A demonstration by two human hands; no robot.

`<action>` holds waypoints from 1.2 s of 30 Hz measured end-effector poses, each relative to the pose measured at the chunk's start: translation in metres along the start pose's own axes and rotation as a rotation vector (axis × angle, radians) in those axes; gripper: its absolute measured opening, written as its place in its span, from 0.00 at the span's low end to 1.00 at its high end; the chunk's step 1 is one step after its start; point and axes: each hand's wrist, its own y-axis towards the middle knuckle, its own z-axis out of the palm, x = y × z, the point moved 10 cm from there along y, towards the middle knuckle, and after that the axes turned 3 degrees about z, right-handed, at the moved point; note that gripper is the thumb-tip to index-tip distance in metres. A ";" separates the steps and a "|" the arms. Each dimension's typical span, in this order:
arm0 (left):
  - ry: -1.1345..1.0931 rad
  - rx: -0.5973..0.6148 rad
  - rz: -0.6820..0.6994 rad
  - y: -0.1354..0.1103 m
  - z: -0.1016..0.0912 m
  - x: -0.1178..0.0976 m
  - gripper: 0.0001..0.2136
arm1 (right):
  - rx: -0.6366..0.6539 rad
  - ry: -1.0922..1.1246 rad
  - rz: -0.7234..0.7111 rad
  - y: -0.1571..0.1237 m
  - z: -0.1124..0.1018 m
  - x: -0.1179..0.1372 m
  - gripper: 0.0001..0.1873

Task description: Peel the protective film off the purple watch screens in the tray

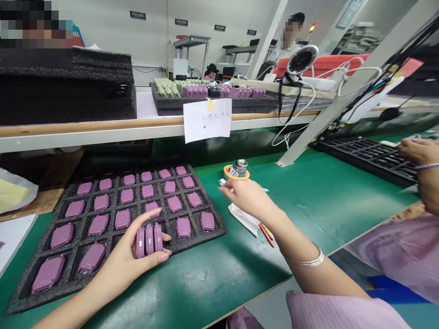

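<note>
My left hand (137,249) is closed around 3 purple watch-like cases (149,240), held side by side on edge above the near side of a black foam tray (202,235). More purple cases (98,225) lie singly in the tray's compartments. My right hand (247,195) is right of the tray, its fingers bent together beside a yellow-rimmed round container (227,171) and a silver metal cap or small can (241,167). The back of the hand hides most of its fingers and whatever they hold. Below it lies a white cloth or paper piece (243,219).
Orange sticks (266,235) lie on the green tabletop (308,214). A shelf (154,132) crosses behind, with a handwritten paper (207,121) hanging from it and trays of green and purple pieces above. A slanted post (308,123) stands right. A co-worker's hand (420,151) is near a black rack (363,157).
</note>
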 end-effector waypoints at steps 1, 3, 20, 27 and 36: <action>0.000 0.010 0.006 0.002 0.000 0.003 0.38 | -0.023 -0.051 0.119 0.006 0.000 -0.028 0.11; 0.001 0.033 0.014 0.006 0.001 0.006 0.32 | -0.043 -0.114 0.286 0.011 0.006 -0.070 0.12; 0.018 0.063 0.008 0.017 0.007 0.015 0.30 | -0.425 0.757 0.131 0.034 -0.051 -0.136 0.14; 0.089 0.085 0.016 0.018 0.008 0.013 0.27 | -0.479 0.840 0.171 0.065 -0.041 -0.145 0.15; 0.216 0.037 0.059 0.019 0.007 0.008 0.27 | -0.513 0.712 0.056 0.049 -0.047 -0.088 0.13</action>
